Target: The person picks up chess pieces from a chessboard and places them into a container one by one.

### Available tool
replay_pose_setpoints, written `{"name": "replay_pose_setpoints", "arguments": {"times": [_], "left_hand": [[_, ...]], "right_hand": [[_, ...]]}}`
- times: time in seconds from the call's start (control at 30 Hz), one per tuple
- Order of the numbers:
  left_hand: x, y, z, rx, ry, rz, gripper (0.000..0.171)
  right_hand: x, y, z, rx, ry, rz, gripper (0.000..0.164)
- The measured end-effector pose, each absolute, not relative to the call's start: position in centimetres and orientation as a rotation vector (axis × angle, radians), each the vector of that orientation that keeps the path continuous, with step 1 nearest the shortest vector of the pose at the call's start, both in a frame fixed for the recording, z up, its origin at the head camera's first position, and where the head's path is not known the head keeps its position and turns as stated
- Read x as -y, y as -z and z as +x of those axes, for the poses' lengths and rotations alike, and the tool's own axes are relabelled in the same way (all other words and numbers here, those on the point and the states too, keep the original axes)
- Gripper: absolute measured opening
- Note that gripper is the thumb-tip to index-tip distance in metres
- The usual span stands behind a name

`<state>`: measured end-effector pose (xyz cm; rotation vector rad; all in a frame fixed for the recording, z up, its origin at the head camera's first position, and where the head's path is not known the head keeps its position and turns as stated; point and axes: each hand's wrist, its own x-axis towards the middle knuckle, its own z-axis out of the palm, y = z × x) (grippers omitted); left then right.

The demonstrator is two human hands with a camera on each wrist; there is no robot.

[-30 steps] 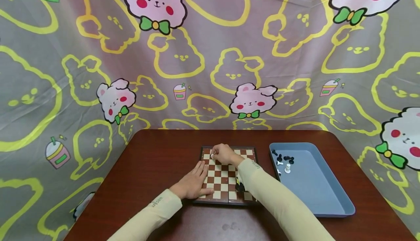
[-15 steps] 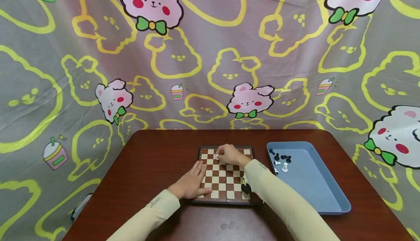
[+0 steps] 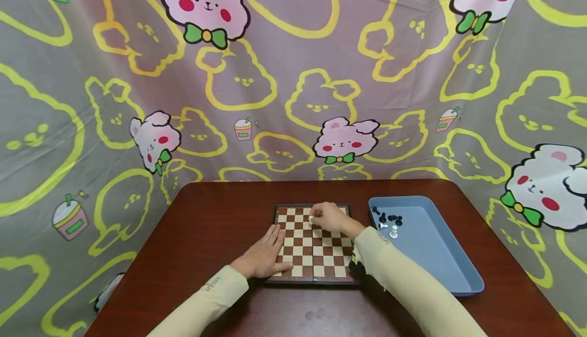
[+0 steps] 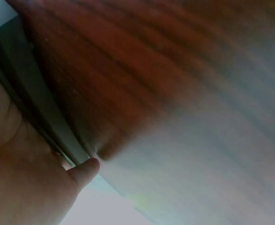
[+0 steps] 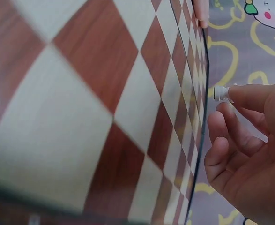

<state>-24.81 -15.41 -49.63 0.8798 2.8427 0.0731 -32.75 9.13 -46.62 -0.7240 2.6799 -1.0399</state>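
A brown-and-cream chessboard [image 3: 317,250] lies flat on the table. Over its far half, my right hand [image 3: 331,217] pinches a small white chess piece [image 5: 220,93] between thumb and fingertips. In the right wrist view the piece's base faces the board, with a gap visible between them; its kind is too small to tell. My left hand [image 3: 263,256] rests on the board's left edge with its fingers straight and thumb spread along the near side. The left wrist view catches part of that hand [image 4: 29,183] against the board's dark side [image 4: 39,89].
Right of the board stands a blue-grey tray [image 3: 435,255]. Near its far left corner lie several black chess pieces [image 3: 382,217], and a white piece [image 3: 394,232] stands upright beside a fallen one. A patterned curtain [image 3: 275,97] hangs behind the wooden table [image 3: 220,219].
My right hand has moved rightward across the board's far rows with the white piece in its fingers. The left hand stays on the board's edge, and the head view has shifted slightly.
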Motion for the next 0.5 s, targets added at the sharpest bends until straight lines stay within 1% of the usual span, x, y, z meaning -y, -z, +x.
{"name": "replay_pose_setpoints", "arguments": {"times": [0.23, 0.5], "left_hand": [[15.6, 49.8, -24.8, -2.841, -0.073, 0.89, 0.096], [15.8, 50.1, -24.7, -2.856, -0.067, 0.926, 0.095]], "right_hand": [[-11.2, 45.7, -31.7, -2.692, 1.045, -0.694, 0.009], [-14.1, 44.3, -30.5, -2.751, 1.01, -0.733, 0.008]]}}
